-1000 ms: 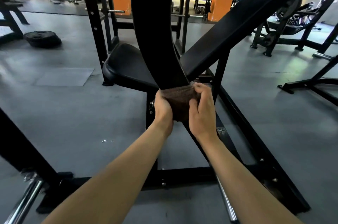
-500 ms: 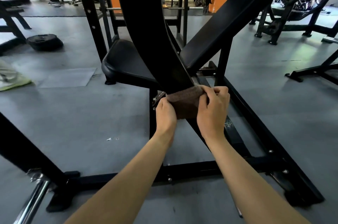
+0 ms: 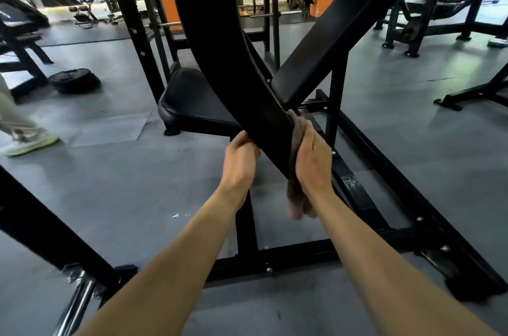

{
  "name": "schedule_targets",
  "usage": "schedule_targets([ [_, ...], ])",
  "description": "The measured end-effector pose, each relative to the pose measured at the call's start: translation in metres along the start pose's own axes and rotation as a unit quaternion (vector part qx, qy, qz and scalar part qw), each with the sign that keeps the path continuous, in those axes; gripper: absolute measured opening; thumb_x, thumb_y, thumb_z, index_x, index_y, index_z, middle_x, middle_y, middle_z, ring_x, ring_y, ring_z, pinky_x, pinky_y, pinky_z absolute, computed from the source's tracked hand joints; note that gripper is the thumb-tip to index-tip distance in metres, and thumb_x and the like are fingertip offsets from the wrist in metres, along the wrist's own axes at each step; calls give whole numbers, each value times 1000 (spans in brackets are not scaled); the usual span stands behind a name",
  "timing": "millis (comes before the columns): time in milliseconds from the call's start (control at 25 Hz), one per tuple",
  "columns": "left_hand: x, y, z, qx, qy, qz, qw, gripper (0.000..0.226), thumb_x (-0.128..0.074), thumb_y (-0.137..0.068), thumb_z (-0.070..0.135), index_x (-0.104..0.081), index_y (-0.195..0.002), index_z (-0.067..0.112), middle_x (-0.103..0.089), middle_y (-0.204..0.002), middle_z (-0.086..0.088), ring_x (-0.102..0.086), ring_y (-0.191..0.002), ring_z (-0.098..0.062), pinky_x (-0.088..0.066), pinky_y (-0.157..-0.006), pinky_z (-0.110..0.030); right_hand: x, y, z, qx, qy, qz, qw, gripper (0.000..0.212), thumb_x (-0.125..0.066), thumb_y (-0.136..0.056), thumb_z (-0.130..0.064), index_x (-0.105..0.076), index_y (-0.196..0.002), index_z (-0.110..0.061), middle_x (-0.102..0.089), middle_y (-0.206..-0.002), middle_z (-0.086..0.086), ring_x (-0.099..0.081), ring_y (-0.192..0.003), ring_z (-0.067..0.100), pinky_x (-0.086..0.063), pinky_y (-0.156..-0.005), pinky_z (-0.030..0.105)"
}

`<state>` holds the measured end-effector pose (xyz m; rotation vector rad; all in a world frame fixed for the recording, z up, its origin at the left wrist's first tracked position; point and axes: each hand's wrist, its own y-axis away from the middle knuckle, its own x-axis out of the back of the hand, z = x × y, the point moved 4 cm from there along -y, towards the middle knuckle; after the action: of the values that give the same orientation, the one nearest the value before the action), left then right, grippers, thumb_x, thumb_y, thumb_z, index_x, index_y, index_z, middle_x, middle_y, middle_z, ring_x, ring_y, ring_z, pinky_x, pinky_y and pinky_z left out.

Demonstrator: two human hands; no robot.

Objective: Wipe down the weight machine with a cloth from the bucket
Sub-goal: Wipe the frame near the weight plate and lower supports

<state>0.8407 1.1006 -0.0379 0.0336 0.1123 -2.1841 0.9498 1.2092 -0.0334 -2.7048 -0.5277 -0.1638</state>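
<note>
Well, the right hand [image 3: 313,157], held fairly flat, presses the brown cloth [image 3: 294,192] against the right flank of the curved beam [image 3: 220,47]; the left hand [image 3: 240,160] curls round the opposite edge. The beam's length climbs toward the frame's upper middle.

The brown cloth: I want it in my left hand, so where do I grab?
Grip the cloth by its loose tail hanging below the right hand, coming from underneath, right of the curved arm; higher up the palm pins it flat against the arm.
</note>
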Motion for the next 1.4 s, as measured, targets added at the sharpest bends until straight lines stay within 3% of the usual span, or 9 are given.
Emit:
schedule_targets([
  [160, -15, 10, -3, 0, 1, -49, 999, 48, -57, -72, 1, -57, -118, 13, -70, -99, -7, -68, -92, -22, -59, -83, -38, -12, -14, -37, 31, -26, -61, 997, 59, -27, -107, -60, -63, -90, -16, -69, -92, 1, -67, -91, 15, -54, -90, 44],
  [240, -21, 11, -8, 7, 0, -52, 999, 50, -61, -73, 7, -57, -122, 15, -71, -106, -12, -70, -98, -28, -61, -83, -41, -13, -10, -34, 62, -14, -85, 994, 60, -23, -107, -61, -67, -104, -19, -72, -100, -4, -68, -99, 11, -54, -94, 42],
  [440, -36, 17, -30, 56, -44, -40, 997, 53, -63, -70, 11, -57, -122, 15, -69, -109, -3, -64, -106, -17, -53, -94, -33, 10, 2, 44, -96, 18, -61, 993, 81, -13, -92, -75, -73, -115, -24, -75, -110, 3, -70, -106, 18, -53, -100, 48],
  [640, -52, 21, -50, 112, -35, -39, 992, 41, -58, -75, 20, -64, -114, 11, -71, -94, -1, -65, -89, -16, -54, -85, -34, 5, 4, 26, -49, -71, -68, 994, 48, -26, -108, -49, -69, -114, -28, -71, -111, -7, -66, -109, 9, -52, -100, 38],
  [800, -58, 20, -58, 141, -5, -2, 990, 29, -53, -79, 2, -62, -105, 8, -62, -81, 3, -57, -81, -15, -47, -78, -30, 18, 14, 80, -82, -57, -39, 994, 47, -27, -103, -59, -65, -107, -31, -69, -108, -3, -67, -105, 16, -53, -96, 50],
  [960, -61, 15, -74, 174, -10, 8, 985, 28, -52, -74, 2, -59, -98, 15, -60, -85, 0, -54, -88, -18, -44, -78, -31, 19, 10, 96, -141, -54, -53, 987, 51, -23, -100, -64, -66, -119, -42, -68, -119, -11, -61, -117, 9, -47, -107, 47],
  [1120, -73, 20, -95, 180, -11, -12, 984, 42, -53, -80, 16, -63, -121, 21, -71, -110, 0, -64, -106, -17, -52, -93, -34, 18, 20, 84, -46, -7, -92, 995, 50, -25, -110, -53, -46, -148, -30, -50, -126, -23, -41, -125, -1, -28, -113, 28],
  [1280, -80, 25, -103, 177, -1, -8, 984, 43, -52, -81, 5, -61, -122, 18, -68, -112, -2, -61, -111, -16, -50, -103, -36, 32, 21, 139, -85, 22, -79, 993, 66, -17, -98, -78, -53, -138, -40, -62, -132, -4, -55, -128, 18, -40, -113, 53],
  [1400, -88, 28, -111, 186, -13, -18, 982, 46, -53, -79, 10, -62, -122, 20, -71, -110, 1, -63, -111, -16, -51, -104, -40, 28, 18, 125, -127, -8, -98, 987, 64, -17, -99, -74, -58, -132, -37, -62, -132, -7, -54, -130, 15, -37, -116, 49],
])
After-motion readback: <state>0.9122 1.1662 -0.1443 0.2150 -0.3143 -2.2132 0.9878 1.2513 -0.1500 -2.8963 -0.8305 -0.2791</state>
